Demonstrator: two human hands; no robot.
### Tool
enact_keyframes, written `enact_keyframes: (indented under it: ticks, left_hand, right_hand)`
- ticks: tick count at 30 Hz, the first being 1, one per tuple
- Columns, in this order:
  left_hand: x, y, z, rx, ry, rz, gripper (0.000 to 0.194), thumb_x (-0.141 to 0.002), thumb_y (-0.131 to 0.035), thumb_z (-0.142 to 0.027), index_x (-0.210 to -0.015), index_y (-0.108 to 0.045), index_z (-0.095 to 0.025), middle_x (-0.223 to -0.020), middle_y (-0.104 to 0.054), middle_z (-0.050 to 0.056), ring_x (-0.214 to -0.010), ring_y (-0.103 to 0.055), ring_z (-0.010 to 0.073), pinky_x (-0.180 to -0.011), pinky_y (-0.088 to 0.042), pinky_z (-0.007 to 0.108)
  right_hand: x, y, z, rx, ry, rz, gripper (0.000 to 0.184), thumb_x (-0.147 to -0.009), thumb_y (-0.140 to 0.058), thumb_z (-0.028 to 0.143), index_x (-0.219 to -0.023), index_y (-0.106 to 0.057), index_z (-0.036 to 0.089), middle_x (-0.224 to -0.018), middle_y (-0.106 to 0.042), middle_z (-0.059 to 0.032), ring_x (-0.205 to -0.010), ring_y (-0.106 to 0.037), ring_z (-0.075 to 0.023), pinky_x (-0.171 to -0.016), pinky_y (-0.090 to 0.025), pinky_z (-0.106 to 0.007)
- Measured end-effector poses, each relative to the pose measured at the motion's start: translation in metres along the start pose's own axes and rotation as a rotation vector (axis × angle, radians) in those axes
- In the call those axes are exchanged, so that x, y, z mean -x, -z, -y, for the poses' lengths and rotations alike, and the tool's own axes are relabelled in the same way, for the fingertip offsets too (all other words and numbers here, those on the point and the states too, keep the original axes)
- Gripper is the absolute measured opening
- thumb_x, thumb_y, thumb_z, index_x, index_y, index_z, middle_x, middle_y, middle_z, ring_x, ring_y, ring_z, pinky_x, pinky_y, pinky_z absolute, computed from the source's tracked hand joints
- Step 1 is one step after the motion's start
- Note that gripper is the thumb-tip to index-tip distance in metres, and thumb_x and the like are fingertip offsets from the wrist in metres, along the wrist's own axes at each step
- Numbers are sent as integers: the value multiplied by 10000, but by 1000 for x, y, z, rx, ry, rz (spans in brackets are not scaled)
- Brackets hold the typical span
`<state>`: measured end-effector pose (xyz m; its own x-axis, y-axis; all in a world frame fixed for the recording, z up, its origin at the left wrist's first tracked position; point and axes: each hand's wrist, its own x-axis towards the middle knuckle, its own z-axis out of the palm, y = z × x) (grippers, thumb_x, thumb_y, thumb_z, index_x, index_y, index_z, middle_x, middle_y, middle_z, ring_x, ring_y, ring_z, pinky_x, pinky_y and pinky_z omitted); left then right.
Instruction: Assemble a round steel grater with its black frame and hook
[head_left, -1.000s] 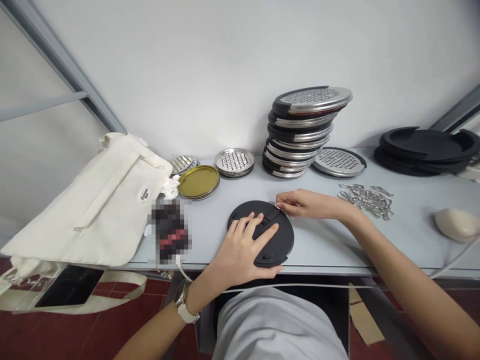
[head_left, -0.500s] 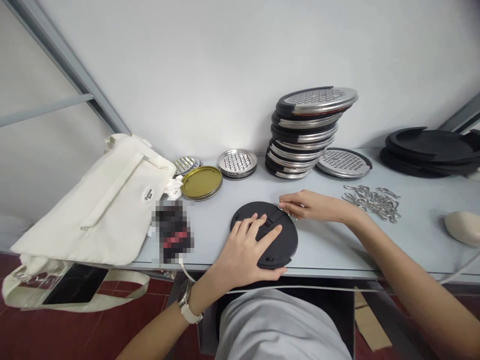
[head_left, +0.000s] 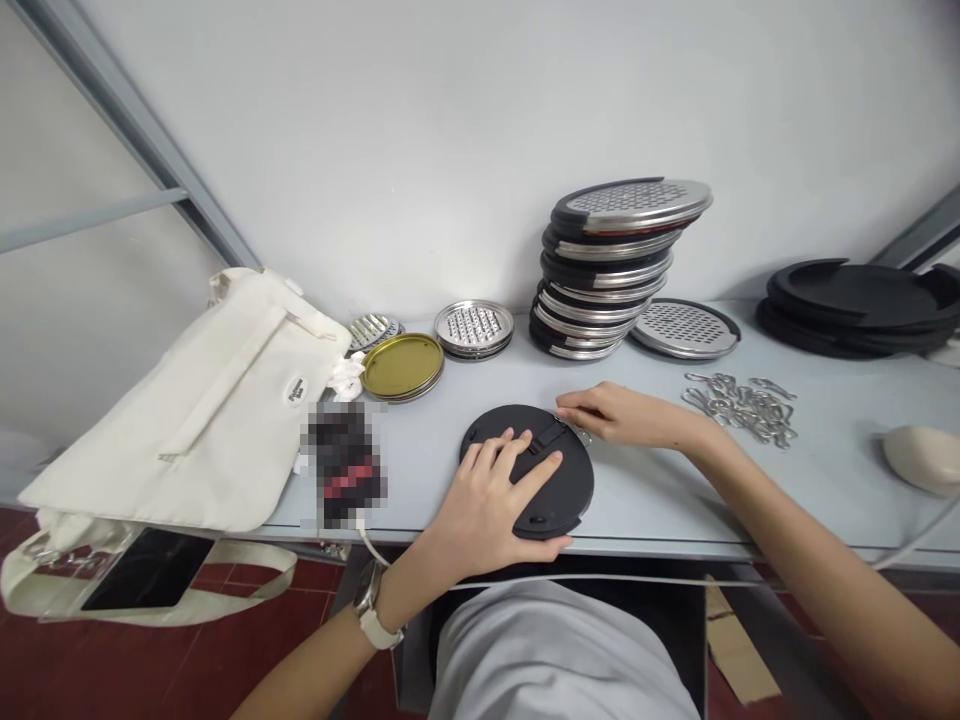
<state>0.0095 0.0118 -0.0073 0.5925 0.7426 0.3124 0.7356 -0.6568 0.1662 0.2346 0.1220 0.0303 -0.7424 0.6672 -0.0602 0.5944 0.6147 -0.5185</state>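
Several holders [head_left: 564, 268] (stacked) contain graters [head_left: 645, 198]; left grip [head_left: 480, 500] splayed on disc [head_left: 568, 492], right grip [head_left: 606, 412] pinching clip [head_left: 580, 431].

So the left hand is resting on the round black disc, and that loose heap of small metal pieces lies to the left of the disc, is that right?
Not quite: the heap of small metal pieces lies to the right of the black disc, as the head view shows. The left hand does rest on it.

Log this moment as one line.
left hand: spread on disc | right hand: pinching metal piece at disc's rim | loose pile: right of disc
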Motion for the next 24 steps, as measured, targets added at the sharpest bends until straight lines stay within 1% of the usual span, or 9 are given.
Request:
enact_keyframes:
  ticks: [8,15,24]
  left_hand:
    - [-1,0,1,2,4,-5,773,-770,-597,-645,-1412,-421,-252,-1419,-410,139,-1287,-372,354,-1020,-326,495]
    - [-1,-1,1,-1,8,-9,777,-763,-603,-645,-1410,-426,-252,-1413,-415,135,-1286,-372,349,-1027,-319,491]
    - [-1,-1,1,22,9,-21,777,-756,-610,-655,-1403,-435,-261,-1402,-427,131,-1265,-391,345,-1017,-333,496]
  right_hand:
    - [3,-8,2,0,3,-55,312,-958,-339,345,-692,-431,211,-550,-432,39,-508,-393,-127,-562,-309,-261]
    - [3,-9,2,-23,5,-55,304,-959,-339,343,-710,-448,209,-573,-457,31,-528,-419,-130,-572,-315,-260]
    - [3,-9,-3,-40,3,-37,333,-963,-331,386,-720,-474,209,-571,-455,33,-540,-422,-135,-576,-324,-262]
